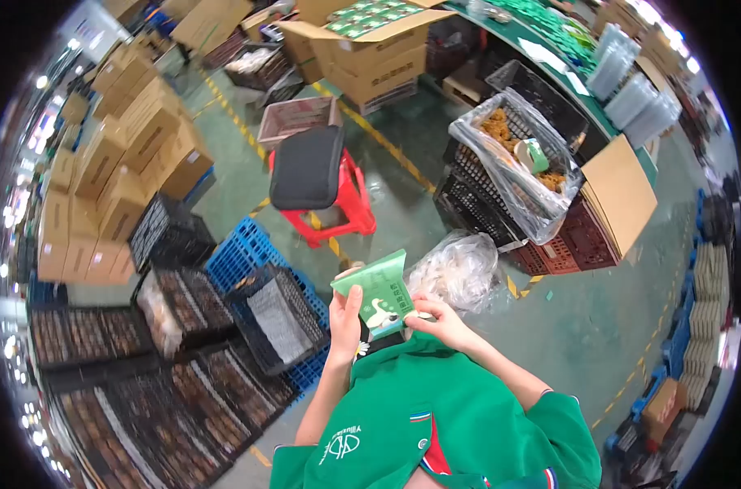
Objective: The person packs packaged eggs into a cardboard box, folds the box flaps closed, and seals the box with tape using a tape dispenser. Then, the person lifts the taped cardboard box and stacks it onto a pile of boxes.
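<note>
A green printed packet [380, 295] with a white bird picture is held in front of my green shirt. My left hand [348, 316] grips its left edge, with the thumb laid on the front face. At the packet's lower right edge, my right hand [437, 320] pinches it between thumb and fingers. Just beyond my right hand lies a clear plastic bag [458, 270] with pale contents on the floor. The fingers behind the packet are hidden.
A red stool [357, 213] with a black cushion [307, 167] stands ahead. Crates with a plastic-lined top one [501, 167] stand at the right. Black crates [163, 399] and a blue pallet [244, 244] are at the left, cartons [146, 130] behind. Part of a person [160, 23] shows far off.
</note>
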Demonstrator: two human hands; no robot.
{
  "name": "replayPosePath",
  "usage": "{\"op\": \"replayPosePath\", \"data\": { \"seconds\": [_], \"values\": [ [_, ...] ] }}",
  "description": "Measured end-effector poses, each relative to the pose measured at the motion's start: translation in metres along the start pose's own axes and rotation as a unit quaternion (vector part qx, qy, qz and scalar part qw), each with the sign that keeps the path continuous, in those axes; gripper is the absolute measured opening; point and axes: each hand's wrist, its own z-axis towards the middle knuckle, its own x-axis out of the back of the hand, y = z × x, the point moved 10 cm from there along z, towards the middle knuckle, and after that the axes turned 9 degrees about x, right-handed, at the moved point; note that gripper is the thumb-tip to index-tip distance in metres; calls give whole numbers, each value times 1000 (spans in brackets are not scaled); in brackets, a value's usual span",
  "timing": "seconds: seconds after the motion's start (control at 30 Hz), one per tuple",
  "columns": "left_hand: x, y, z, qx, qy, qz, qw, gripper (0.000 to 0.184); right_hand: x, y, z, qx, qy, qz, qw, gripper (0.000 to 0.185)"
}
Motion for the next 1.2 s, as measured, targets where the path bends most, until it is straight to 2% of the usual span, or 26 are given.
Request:
{"op": "replayPosePath", "data": {
  "seconds": [0.13,0.23,0.27,0.3,0.4,0.47,0.6,0.63,0.7,0.77,0.83,0.87,0.97,1.0,1.03,1.07,1.1,1.2],
  "values": [
    [-17,10,92,49,-61,-57,995,35,45,-6,61,65,110,-113,985,20],
    [-7,58,155,54,-55,-39,996,30,52,-13,139,62,162,-16,985,17],
    [7,69,179,57,-46,-68,995,29,47,-16,165,40,156,-7,987,18],
    [25,80,202,59,-39,-97,993,28,41,-28,195,68,130,-68,987,20],
    [65,116,253,93,-25,-164,982,31,24,-57,267,80,74,-74,991,22],
    [67,122,280,119,-53,-177,976,31,30,-65,295,92,64,-100,989,22],
    [16,117,326,147,-84,-192,967,31,80,-62,303,99,147,-113,978,20],
    [0,108,339,174,-100,-193,960,31,100,-62,302,79,181,-67,978,18],
    [-35,105,363,189,-130,-190,955,31,136,-76,304,110,225,-41,967,17],
    [-65,121,391,155,-157,-163,962,34,162,-76,313,95,233,40,967,16],
    [-94,143,420,112,-162,-148,969,36,192,-85,331,144,236,62,959,17],
    [-107,155,435,85,-172,-141,971,39,209,-90,340,122,239,30,963,20],
    [-156,173,475,53,-169,-110,978,40,253,-126,374,142,205,-17,968,27],
    [-177,178,483,37,-183,-98,977,40,272,-138,381,150,211,-25,966,32],
    [-200,184,491,20,-199,-86,976,40,289,-135,390,116,222,45,967,35],
    [-221,192,496,9,-214,-54,975,41,308,-149,397,126,232,-1,964,35],
    [-236,188,506,23,-232,-30,972,43,327,-162,402,135,246,-44,959,34],
    [-275,188,533,40,-267,-19,963,48,368,-159,409,165,289,-25,943,31]
  ]
}}
